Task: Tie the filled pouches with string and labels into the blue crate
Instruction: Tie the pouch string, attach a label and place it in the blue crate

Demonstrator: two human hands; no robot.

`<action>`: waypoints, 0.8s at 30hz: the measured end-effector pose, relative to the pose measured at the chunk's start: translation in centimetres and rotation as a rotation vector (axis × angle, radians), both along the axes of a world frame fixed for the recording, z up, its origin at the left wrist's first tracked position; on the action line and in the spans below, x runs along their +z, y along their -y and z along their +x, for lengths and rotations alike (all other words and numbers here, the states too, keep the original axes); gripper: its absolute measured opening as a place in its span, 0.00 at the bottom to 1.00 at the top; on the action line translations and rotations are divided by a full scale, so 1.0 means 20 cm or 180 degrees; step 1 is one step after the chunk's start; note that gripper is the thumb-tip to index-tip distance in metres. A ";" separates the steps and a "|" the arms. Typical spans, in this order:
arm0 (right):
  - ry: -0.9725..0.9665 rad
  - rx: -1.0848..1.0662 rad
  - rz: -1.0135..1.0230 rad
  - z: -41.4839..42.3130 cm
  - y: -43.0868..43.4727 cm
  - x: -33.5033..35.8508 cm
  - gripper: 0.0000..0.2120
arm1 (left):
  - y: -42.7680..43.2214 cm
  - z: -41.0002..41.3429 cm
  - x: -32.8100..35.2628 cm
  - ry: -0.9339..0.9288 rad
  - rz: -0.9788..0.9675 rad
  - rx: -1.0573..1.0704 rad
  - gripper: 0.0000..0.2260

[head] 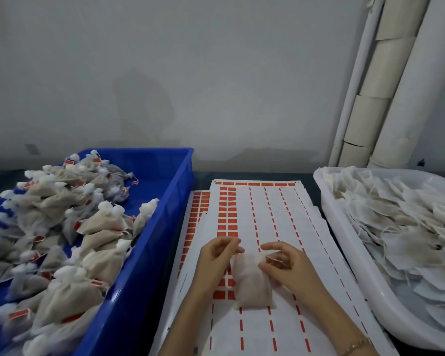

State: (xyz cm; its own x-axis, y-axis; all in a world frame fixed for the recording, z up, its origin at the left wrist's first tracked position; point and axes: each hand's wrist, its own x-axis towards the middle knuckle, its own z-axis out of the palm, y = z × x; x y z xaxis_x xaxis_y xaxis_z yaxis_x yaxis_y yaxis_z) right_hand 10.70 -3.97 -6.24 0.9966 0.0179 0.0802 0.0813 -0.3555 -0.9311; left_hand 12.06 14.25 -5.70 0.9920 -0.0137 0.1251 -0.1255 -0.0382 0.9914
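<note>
Two grips, left (217, 253) and right (286, 266), pinch pouch (252, 286) string (273, 258) over label sheets (267, 214) by wall (190, 73).

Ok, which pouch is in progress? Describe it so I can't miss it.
Find the label sheets between the blue crate and the white tub. One filled pouch lies on them, the left hand and right hand pinching at its top. Unlike the crate's pouches, its top isn't bunched.

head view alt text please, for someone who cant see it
A person's left hand and right hand, fingers curled, work at the top of a filled pouch on sheets of red labels; the right hand pinches its corner. A blue crate of tied pouches sits left, a white tub of untied pouches right.
</note>
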 end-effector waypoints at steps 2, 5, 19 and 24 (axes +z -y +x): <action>0.0061 -0.0024 -0.0051 0.01 0.00 -0.01 0.14 | 0.01 0.01 -0.02 -0.0039 0.0206 0.0008 0.06; 0.0097 0.0003 0.0048 0.01 0.00 -0.01 0.12 | 0.03 0.01 -0.06 0.0185 0.0724 -0.0121 0.08; 0.0161 -0.0217 0.0338 -0.01 0.00 -0.02 0.05 | 0.05 0.00 -0.06 0.0226 0.0769 -0.0125 0.02; 0.0264 -0.0228 0.0047 -0.01 0.00 -0.01 0.04 | 0.06 -0.01 -0.05 0.0295 0.0766 -0.0199 0.04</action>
State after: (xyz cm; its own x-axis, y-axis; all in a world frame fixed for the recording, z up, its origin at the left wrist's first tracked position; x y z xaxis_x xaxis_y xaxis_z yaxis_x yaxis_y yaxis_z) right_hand 10.50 -3.97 -6.50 0.9852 -0.0550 0.1623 0.1333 -0.3495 -0.9274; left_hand 11.95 13.14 -6.71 0.9728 -0.1149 0.2011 -0.2249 -0.2607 0.9389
